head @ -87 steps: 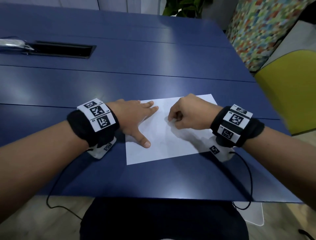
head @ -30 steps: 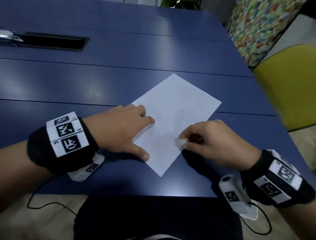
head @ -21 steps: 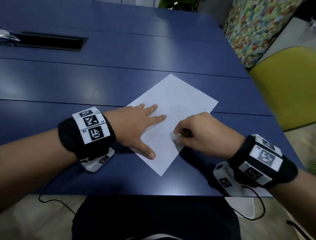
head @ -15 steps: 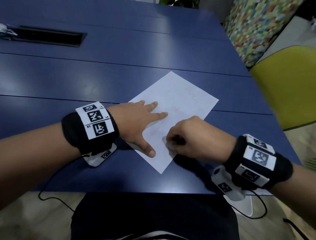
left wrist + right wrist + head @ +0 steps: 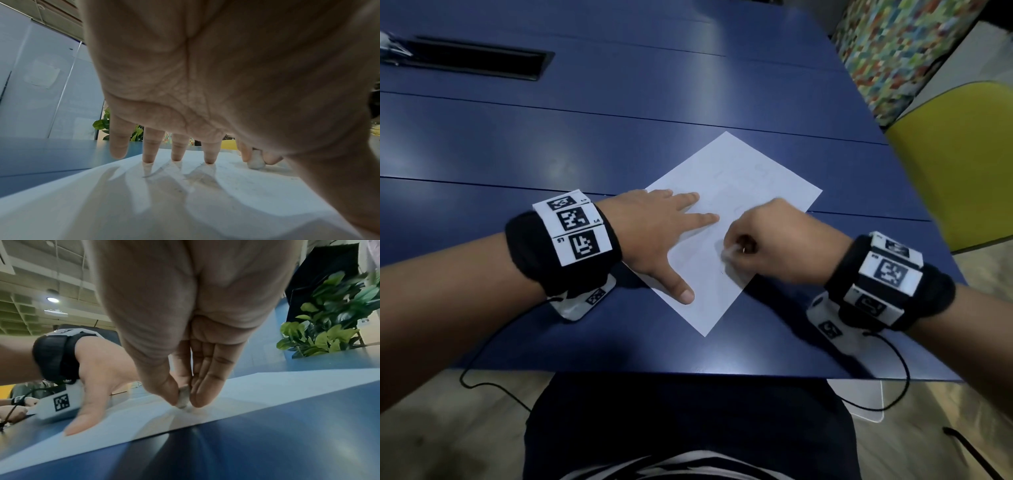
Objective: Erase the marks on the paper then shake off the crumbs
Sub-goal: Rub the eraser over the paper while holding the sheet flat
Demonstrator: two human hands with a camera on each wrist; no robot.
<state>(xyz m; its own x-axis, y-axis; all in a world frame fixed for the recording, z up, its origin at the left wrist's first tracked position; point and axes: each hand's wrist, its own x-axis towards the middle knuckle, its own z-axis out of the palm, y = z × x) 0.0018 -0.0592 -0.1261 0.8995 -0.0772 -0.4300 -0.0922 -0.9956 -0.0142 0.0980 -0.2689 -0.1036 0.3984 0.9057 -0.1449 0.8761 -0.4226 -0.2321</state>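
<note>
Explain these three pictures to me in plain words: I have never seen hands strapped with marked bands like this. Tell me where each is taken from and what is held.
No machine here: a person works with two bare hands. Each wrist wears a black band with printed markers and a small camera below it. The wide picture comes from a camera on the head, looking down; the other two look along each palm from the wrists. On the blue table lies one white sheet of paper, turned cornerwise. The left hand lies flat, fingers spread, pressing the sheet down. The right hand pinches a small whitish eraser between thumb and fingers, its tip on the paper. A yellow chair stands at the right.
</note>
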